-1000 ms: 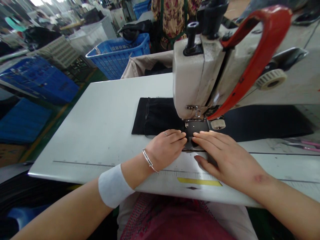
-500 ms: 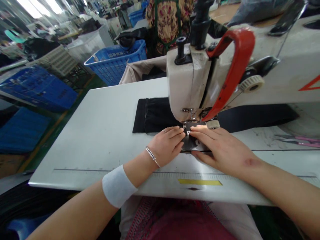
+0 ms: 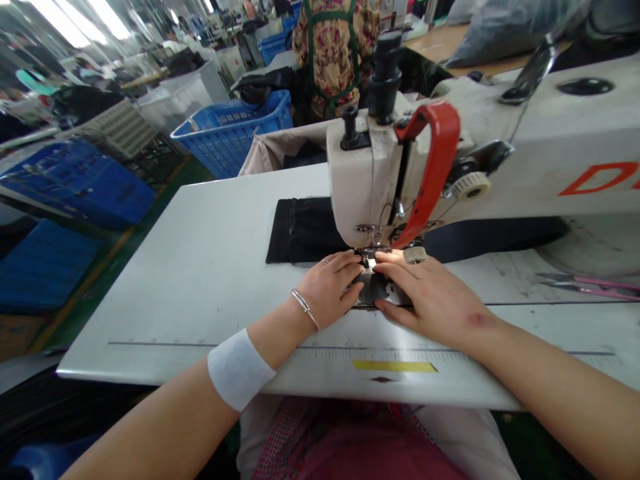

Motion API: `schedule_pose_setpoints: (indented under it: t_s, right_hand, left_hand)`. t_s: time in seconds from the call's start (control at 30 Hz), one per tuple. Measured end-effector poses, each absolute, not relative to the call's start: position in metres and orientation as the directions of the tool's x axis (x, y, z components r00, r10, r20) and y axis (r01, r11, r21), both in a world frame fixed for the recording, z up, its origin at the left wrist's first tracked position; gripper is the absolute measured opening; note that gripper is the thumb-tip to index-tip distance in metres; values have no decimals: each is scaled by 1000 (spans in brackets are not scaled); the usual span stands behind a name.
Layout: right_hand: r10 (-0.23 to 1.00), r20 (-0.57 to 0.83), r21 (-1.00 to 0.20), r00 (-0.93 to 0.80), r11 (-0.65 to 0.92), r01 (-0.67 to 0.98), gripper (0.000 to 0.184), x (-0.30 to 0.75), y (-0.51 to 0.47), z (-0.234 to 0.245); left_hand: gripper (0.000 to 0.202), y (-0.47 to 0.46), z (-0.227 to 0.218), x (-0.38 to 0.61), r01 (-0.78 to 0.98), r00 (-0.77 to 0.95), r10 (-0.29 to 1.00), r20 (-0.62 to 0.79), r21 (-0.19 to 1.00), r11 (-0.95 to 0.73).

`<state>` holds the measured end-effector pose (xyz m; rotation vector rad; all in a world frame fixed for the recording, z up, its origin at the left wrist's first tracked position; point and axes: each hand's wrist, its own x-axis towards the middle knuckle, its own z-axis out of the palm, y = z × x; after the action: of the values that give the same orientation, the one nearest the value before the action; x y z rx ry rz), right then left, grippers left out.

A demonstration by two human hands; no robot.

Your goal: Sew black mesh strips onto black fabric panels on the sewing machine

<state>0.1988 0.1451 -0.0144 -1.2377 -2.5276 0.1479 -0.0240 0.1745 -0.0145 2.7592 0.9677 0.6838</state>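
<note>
My left hand (image 3: 333, 287), with a silver bangle and a white band on its arm, lies flat at the front edge of a black fabric piece (image 3: 313, 230). Its fingertips touch the cloth just left of the presser foot (image 3: 370, 260) of a white sewing machine (image 3: 353, 187). On the other side of the foot, my right hand (image 3: 425, 290) rests with fingers stretched out and thumb apart over the metal needle plate (image 3: 373, 290). The black cloth runs under the machine head and out to the right. Neither hand visibly pinches it; the needle point is hard to see.
Pink-handled thread snips (image 3: 595, 285) lie to the right on the white table (image 3: 200, 267). Yellow tape (image 3: 395, 366) sits by a printed ruler near the front edge. Behind are a blue basket (image 3: 235, 130), a cloth-lined bin (image 3: 265, 150) and a person in a patterned top (image 3: 333, 50).
The view has shifted slightly, so the machine head sits smaller and more red lettering shows. Both hands remain beside the presser foot, and the fabric looks nearly unmoved.
</note>
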Motion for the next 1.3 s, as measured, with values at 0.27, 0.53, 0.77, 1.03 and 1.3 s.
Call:
schedule_pose_setpoints:
  t_s: [0.27,0.53,0.77,1.03,1.3]
  right_hand:
    - [776,319,-269,-545,625,733,34,200,148,-16]
    - [661,405,-285,-632,748,599,41,197,133,-17]
    - [571,412,-239,-710,819,521,32,198,131,-16]
    - [511,475,-202,-717,856,476,29,199,129,-20]
    - [547,447,-207,-708,833,513,27,196,130,-19]
  left_hand:
    - [26,222,15,-66,726,606,733,310,160,-669]
    - [47,148,60,-62,833,441,871,-215,-264,-487]
    - [52,143,29,-40,691,704,702,107,127,-712]
    - [45,143,-9,-32,616,679,704,209,360,-701]
    - [42,155,-5,-35,601,703,684,195,351,-718]
